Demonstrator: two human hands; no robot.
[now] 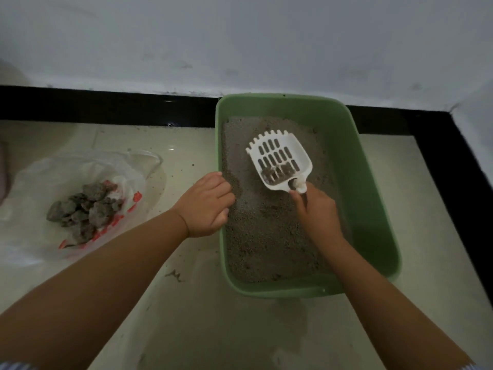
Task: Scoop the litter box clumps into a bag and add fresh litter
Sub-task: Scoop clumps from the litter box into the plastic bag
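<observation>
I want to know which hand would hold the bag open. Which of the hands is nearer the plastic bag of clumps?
Left. The left hand grips the litter box rim, toward the plastic bag; the right hand holds the scoop over the litter, farther off.

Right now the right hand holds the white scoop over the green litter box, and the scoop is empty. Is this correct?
Not quite: the head view shows the white scoop carries small dark clumps near its handle. The rest is correct: the right hand holds it over the green litter box.
</observation>
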